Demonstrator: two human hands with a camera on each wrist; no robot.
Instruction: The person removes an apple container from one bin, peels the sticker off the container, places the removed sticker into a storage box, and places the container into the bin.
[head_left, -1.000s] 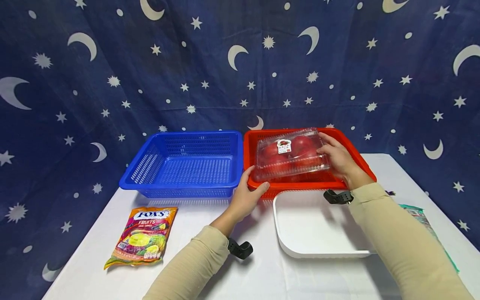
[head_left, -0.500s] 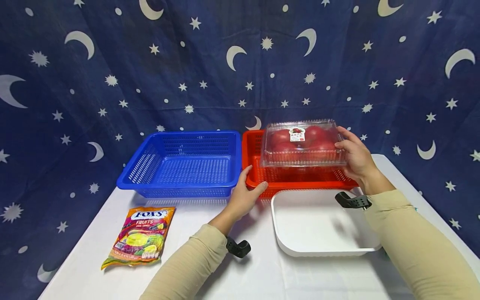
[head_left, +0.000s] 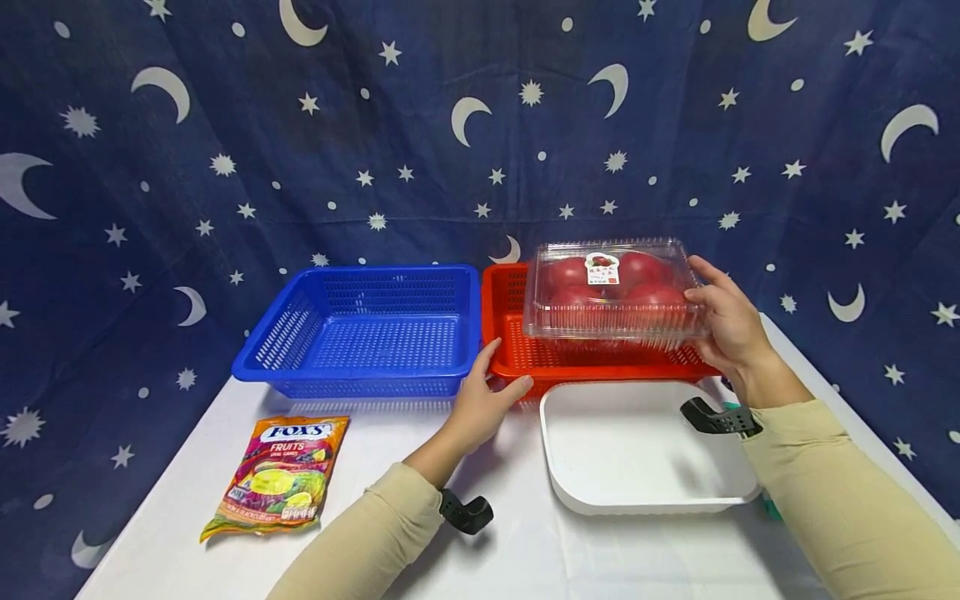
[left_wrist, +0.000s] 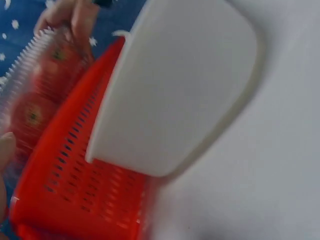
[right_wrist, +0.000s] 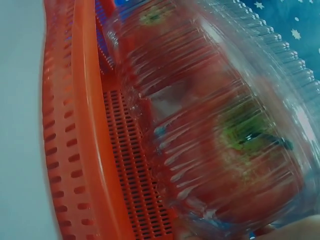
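Note:
A clear plastic box of red tomatoes (head_left: 585,317) with a white label is held above the red basket (head_left: 525,357), hiding part of it. My right hand (head_left: 733,329) grips the box by its right end, thumb on the near side. Through the ribbed plastic a tomato (right_wrist: 240,165) with a green stem shows in the right wrist view, beside the red rim. My left hand (head_left: 480,408) is at the basket's front left corner, thumb and fingers spread apart, holding nothing. In the left wrist view the box (left_wrist: 37,110) overlaps the basket's far rim.
Left of the red basket stands a blue basket (head_left: 360,379). A white tub (head_left: 645,446) sits in front of the red one. On the left lies a Fox's candy bag (head_left: 281,475). A teal package (head_left: 772,507) is mostly hidden under the right arm.
The right hand has lifted the tomato box and carried it to the right, bringing it from a tilt inside the red basket to nearly level above it. The left hand has hardly moved.

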